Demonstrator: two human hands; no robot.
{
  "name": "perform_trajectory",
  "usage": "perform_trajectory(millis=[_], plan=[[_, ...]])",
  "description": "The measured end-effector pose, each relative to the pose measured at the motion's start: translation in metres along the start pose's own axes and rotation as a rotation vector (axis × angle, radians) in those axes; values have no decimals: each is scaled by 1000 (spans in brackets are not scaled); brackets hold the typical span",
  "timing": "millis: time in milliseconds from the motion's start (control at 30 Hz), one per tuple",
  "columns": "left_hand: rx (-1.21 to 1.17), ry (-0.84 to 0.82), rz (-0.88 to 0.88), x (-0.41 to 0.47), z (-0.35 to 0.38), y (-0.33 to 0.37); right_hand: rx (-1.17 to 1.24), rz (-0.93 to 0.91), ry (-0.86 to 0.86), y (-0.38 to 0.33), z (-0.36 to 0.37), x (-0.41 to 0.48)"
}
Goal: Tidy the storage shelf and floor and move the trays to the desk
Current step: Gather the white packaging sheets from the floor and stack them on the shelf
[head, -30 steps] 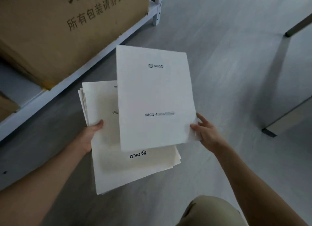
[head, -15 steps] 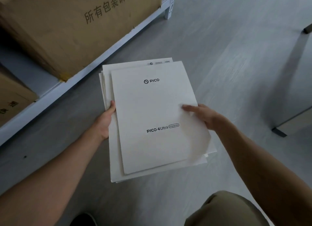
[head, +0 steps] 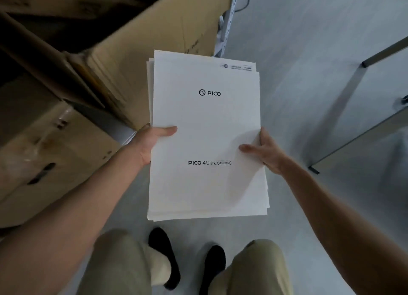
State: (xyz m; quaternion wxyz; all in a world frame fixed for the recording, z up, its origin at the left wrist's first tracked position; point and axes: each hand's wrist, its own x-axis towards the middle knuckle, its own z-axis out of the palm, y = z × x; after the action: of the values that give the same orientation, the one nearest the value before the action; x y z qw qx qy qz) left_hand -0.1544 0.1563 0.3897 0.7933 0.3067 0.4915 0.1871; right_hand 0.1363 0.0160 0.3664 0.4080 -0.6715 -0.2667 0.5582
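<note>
The person stands holding a stack of flat white trays (head: 205,122) between both hands, lifted off the floor (head: 304,78). The left hand (head: 152,140) grips the stack's near-left edge, thumb laid across the top. The right hand (head: 268,151) pinches the opposite edge the same way. Gripping both sides likely keeps the loose, slightly fanned layers from sliding apart. Cardboard boxes (head: 154,30) sit just beyond the left hand.

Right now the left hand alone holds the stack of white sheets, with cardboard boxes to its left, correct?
Not alone: the head view shows the left hand and the right hand both holding the stack of white sheets, cardboard boxes to its left.
</note>
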Motion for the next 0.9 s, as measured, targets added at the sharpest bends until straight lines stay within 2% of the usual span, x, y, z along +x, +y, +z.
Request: perform_trajectory(millis=[133,267,400,467,533,700,767,900], plan=[[-52,47,75,-107,29,63,67,-57,10,-106,3,-98],[-139,80,172,-209,62,118,37,51,-114,-185,-17,-201],[-221,169,322,-293,91,154,428,40,-128,-213,-25,-279],[-284,234,389,-328,100,160,657,-1,-107,-220,-7,-306],[-372,276,456,-363,111,159,773,-32,-113,-232,23,-327],[-577,427,583,-446,129,142,679,-134,-210,-270,109,-374],[-628,491,618,-480,125,135,645,-141,-218,-278,135,-385],[-662,537,713,-545,95,124,564,-154,-340,-289,185,-402]])
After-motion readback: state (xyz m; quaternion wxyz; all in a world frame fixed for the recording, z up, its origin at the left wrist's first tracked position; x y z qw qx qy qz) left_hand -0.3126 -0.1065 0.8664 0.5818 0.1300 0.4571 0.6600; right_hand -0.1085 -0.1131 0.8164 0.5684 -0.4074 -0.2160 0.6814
